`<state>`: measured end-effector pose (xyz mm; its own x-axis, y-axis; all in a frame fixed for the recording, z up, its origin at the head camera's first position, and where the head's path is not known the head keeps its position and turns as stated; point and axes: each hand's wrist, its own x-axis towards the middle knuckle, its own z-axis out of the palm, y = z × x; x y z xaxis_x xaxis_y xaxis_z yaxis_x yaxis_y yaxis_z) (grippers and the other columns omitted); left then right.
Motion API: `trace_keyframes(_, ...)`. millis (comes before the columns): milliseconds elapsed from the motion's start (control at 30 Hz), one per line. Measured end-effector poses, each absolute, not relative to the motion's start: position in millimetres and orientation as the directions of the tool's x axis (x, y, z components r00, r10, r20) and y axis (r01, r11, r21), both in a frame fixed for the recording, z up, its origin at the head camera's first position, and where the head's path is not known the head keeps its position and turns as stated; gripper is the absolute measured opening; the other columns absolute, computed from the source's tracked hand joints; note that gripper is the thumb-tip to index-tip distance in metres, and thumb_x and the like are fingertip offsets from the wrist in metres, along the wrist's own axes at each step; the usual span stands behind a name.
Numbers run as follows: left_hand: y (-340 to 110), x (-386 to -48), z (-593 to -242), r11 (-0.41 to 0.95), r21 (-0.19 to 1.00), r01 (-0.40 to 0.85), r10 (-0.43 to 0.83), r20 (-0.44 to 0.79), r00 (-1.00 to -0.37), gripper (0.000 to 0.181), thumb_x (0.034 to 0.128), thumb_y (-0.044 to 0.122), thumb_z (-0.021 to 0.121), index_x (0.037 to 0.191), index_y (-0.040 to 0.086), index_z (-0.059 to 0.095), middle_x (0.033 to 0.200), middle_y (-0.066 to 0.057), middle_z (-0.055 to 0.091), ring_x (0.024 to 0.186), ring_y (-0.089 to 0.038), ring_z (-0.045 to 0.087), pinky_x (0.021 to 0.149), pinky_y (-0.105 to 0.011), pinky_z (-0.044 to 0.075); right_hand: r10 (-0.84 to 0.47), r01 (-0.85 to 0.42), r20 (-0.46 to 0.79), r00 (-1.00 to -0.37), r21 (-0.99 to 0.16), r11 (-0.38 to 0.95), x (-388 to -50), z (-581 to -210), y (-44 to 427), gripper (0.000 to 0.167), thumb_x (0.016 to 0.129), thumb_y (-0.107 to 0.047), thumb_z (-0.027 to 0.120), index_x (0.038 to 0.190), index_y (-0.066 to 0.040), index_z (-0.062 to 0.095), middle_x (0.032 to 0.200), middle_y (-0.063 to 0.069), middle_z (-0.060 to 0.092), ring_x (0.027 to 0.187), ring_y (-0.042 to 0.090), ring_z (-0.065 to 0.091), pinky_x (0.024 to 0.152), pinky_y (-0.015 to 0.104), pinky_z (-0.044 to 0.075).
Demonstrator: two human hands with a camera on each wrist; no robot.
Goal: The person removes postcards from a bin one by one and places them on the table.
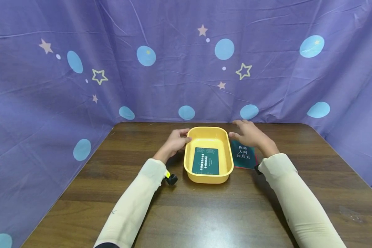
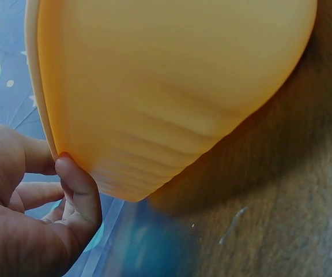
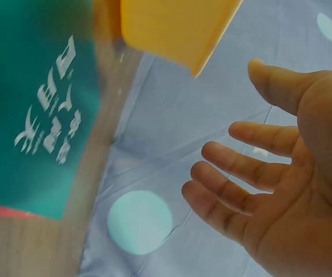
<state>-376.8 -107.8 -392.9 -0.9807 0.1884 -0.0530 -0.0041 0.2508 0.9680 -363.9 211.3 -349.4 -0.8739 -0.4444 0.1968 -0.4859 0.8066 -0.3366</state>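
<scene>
One green booklet already in, lying inside the yellow tray; one red-edged booklet seemingly remaining, on bench right of tray. Left hand pinches tray's left rim; right hand, fingers spread, holds nothing.

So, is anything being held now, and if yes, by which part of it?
The left hand holds the tray by its rim, on the left side toward the far end. The right hand holds nothing.
</scene>
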Motion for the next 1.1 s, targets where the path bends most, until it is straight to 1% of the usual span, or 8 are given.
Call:
trace_keyframes(333,-108,-377,-393,0.263,0.965,-0.006,0.182,-0.056,-0.982,0.057,0.0997,0.004,0.062,0.154,0.003,0.044,0.134,-0.017,0.057,0.104,-0.033,0.069,0.071,-0.031,0.063,-0.474,-0.513,0.197,-0.858,-0.318,0.797,-348,-347,177,0.064,0.101,-0.032,0.066,0.149,0.005,0.044,0.137,0.028,0.054,0.128,0.045,0.049,0.108,0.060,0.043)
trace_keyframes(467,-109,-377,-393,0.264,0.965,0.000,0.184,-0.050,-0.982,0.057,0.0998,0.004,0.062,0.154,0.003,0.045,0.134,-0.017,0.056,0.104,-0.033,0.069,0.071,-0.031,0.063,-0.498,-0.531,0.184,-0.848,-0.315,0.787,-344,-349,163,0.067,0.100,-0.035,0.067,0.150,0.003,0.044,0.140,0.026,0.053,0.131,0.043,0.048,0.111,0.058,0.042)
trace_keyframes(567,-109,-376,-394,0.268,0.963,0.002,0.186,-0.049,-0.981,0.057,0.0998,0.004,0.062,0.154,0.004,0.045,0.134,-0.016,0.056,0.104,-0.032,0.069,0.072,-0.032,0.063,-0.520,-0.544,0.163,-0.838,-0.325,0.774,-341,-352,154,0.070,0.100,-0.039,0.067,0.152,0.001,0.043,0.145,0.026,0.050,0.136,0.043,0.044,0.114,0.058,0.040)
trace_keyframes(767,-109,-377,-393,0.261,0.965,-0.001,0.187,-0.052,-0.981,0.057,0.0998,0.004,0.062,0.154,0.003,0.044,0.134,-0.017,0.056,0.104,-0.033,0.069,0.071,-0.032,0.064,-0.593,-0.599,0.132,-0.794,-0.331,0.729,-339,-359,142,0.077,0.098,-0.043,0.068,0.152,0.004,0.041,0.151,0.024,0.047,0.142,0.041,0.041,0.117,0.056,0.037)
trace_keyframes(933,-109,-378,-394,0.251,0.968,-0.005,0.188,-0.053,-0.981,0.057,0.0995,0.003,0.062,0.153,0.002,0.045,0.134,-0.017,0.056,0.105,-0.034,0.069,0.072,-0.032,0.063,-0.622,-0.599,0.059,-0.781,-0.353,0.719,-339,-367,137,0.087,0.094,-0.047,0.072,0.155,0.004,0.037,0.154,0.023,0.046,0.143,0.038,0.042,0.118,0.053,0.037)
trace_keyframes(1100,-109,-377,-393,0.250,0.968,-0.003,0.188,-0.052,-0.981,0.057,0.0992,0.002,0.062,0.153,0.002,0.045,0.134,-0.018,0.056,0.105,-0.035,0.069,0.072,-0.032,0.063,-0.617,-0.568,-0.059,-0.785,-0.331,0.754,-337,-372,133,0.102,0.086,-0.060,0.075,0.159,-0.002,0.033,0.157,0.019,0.043,0.145,0.036,0.039,0.121,0.053,0.033)
